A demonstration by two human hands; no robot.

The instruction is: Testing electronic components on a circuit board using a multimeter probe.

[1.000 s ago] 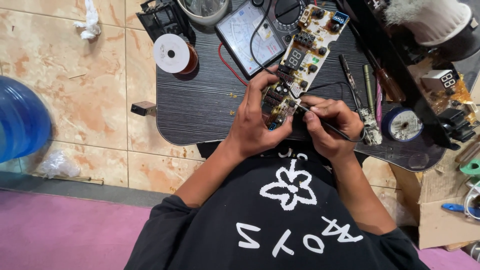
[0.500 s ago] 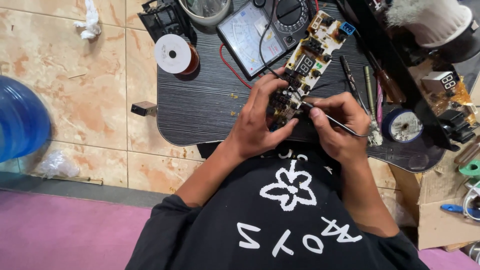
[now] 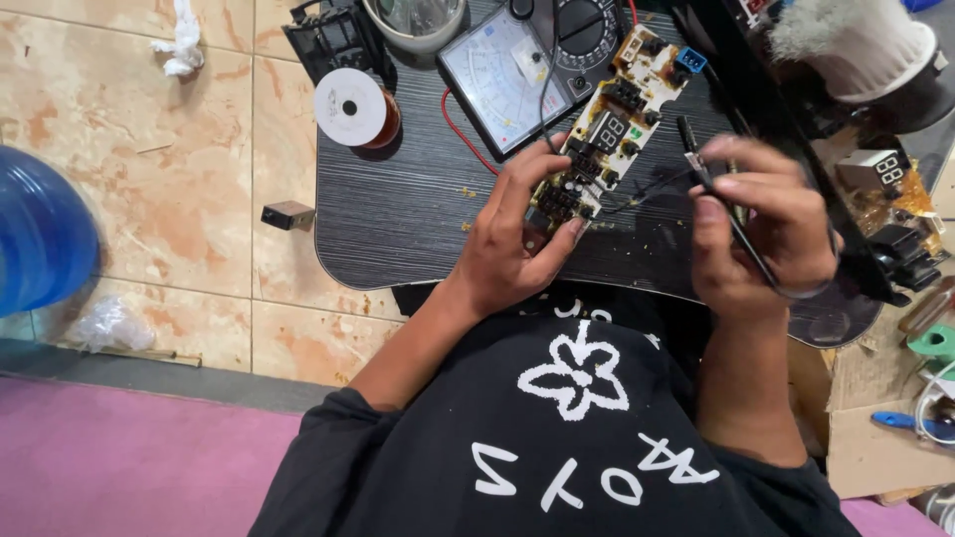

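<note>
The left hand point(image 3: 517, 239) has its fingers point(image 3: 572, 231) clamped round the near end of a long circuit board point(image 3: 602, 134), tilting it component-side up so the parts face the person. The right hand point(image 3: 761, 224) pinches a thin black probe point(image 3: 711, 184) pen-fashion, tip just off the board. Behind, on the dark table point(image 3: 408, 219), the analog multimeter point(image 3: 502, 75) lies dial-up, readable; a solder spool point(image 3: 353, 107) sits aside.
</note>
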